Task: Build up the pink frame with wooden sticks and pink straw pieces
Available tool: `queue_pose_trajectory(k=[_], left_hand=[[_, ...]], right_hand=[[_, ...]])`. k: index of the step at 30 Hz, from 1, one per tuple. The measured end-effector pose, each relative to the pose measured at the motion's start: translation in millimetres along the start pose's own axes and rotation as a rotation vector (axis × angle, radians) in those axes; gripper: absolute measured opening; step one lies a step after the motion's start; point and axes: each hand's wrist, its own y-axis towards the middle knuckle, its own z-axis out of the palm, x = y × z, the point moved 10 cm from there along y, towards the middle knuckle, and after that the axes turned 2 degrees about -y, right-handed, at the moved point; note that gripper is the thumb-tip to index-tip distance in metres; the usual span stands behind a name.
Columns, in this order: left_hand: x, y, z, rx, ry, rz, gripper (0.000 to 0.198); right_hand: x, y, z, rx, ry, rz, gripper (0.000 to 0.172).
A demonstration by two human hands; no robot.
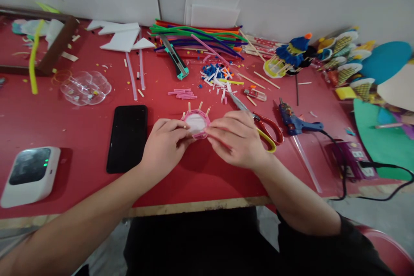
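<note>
Between my hands is a small round craft piece (196, 123) with a white base, a pink rim and several short wooden sticks standing up along its far edge. My left hand (166, 142) pinches its left side, thumb and fingers closed on the rim. On the opposite side my right hand (236, 140) grips the rim with its fingertips; whether a small bit sits in that pinch is hidden. Just beyond the piece lie cut pink straw pieces (183, 93). Scissors (267, 129) with red and yellow handles rest partly behind my right hand.
A black phone (127, 138) lies left of my hands, near a white device (30, 177). To the right is a blue glue gun (296, 120) with a cord. Farther back are a utility knife (176, 60), pipe cleaners (200, 39) and a clear palette (86, 88).
</note>
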Motion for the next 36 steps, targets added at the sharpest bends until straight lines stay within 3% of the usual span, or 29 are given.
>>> queue_pose_trajectory(k=[5,11,14,23,36], left_hand=[[-1,0,-0.7,0.006,-0.024,-0.006,0.012],[1,-1,-1.2,0.009,-0.071,-0.052,0.012],[2,-2,-0.3,0.012,-0.086,-0.058,0.012],[0,-1,-1.4,0.010,-0.065,-0.039,0.015],[3,-1,-0.1,0.032,-0.072,-0.064,0.018]], right_hand=[[15,-1,0,0.003,-0.160,0.152,0.022],[32,-12,6,0.154,-0.227,0.232,0.038],[36,-19,11,0.219,-0.250,0.234,0.048],[35,-22,20,0.237,-0.298,0.254,0.057],[35,-24,25,0.258,-0.269,0.263,0.056]])
